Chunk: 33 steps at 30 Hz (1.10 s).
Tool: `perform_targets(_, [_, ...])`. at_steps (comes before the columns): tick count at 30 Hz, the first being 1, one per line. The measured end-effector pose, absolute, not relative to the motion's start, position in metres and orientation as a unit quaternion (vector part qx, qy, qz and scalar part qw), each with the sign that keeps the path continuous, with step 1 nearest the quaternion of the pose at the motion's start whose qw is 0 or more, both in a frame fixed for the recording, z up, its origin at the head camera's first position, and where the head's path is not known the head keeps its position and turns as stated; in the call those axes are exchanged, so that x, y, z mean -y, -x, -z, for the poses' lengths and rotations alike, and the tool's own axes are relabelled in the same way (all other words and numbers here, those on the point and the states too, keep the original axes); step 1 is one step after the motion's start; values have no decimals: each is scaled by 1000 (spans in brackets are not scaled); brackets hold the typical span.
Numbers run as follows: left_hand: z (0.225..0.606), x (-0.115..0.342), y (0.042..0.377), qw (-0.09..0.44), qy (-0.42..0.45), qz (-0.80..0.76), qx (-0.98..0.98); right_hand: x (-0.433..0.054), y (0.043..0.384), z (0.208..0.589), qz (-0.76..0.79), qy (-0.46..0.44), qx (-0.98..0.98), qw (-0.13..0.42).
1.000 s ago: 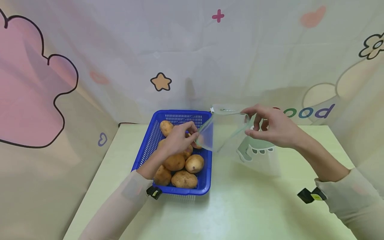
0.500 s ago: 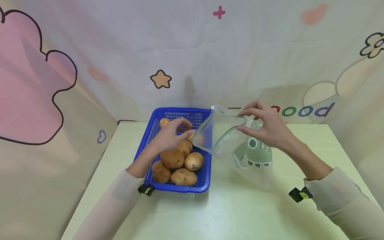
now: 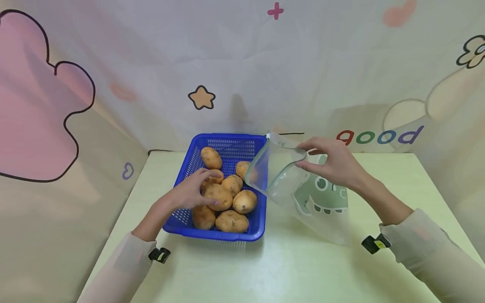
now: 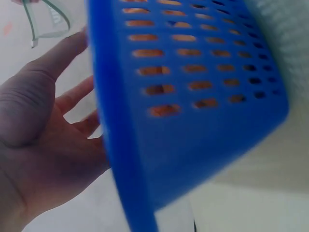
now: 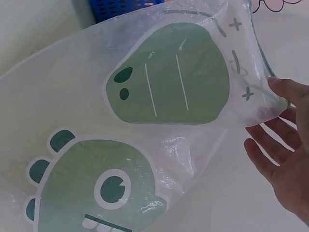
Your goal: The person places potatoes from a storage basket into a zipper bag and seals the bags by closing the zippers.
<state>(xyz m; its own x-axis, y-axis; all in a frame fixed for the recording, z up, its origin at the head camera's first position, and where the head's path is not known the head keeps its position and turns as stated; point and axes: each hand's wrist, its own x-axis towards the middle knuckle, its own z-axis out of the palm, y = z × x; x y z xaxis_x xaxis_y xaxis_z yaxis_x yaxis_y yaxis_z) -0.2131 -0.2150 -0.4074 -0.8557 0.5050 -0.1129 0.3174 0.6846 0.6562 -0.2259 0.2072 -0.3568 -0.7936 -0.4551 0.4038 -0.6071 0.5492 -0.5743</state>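
Note:
My left hand [image 3: 191,189] hovers over the potatoes [image 3: 219,197] in a blue plastic basket [image 3: 227,235], thumb and fingers spread apart. Whether it touches a potato I cannot tell; in the left wrist view the basket wall covers the fingertips. To the right, thumb and fingers of my right hand [image 3: 335,164] pinch the rim of a translucent zip bag [image 3: 322,216] with a green dinosaur print. Its mouth gapes toward the basket, and the left edge of the mouth overlaps the basket's right rim. A white slider [image 3: 268,135] sits at the mouth's far corner.
The basket stands on a pale green table [image 3: 299,269]. Behind it hangs a printed cloth backdrop [image 3: 242,63], which also closes in both sides. The bag's lower part droops toward the table at the right.
My left hand has let go of the bag's left edge and moved left and toward me, over the potatoes. My right hand keeps its pinch, and the bag's lower end has swung down.

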Motion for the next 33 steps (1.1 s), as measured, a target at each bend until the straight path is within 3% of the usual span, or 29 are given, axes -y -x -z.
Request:
perform_targets(13, [420,231,211,148,-204,-341,-906,-205,229,364,-380,-297,870,103])
perform_targets(21, [401,232,214,100,-193,-364,-906,-206,231,363,-377,-296,871,103])
perform_targets(33, [360,158,228,19,-213,-431,-877,-211,231,364,-395,-293,866,95])
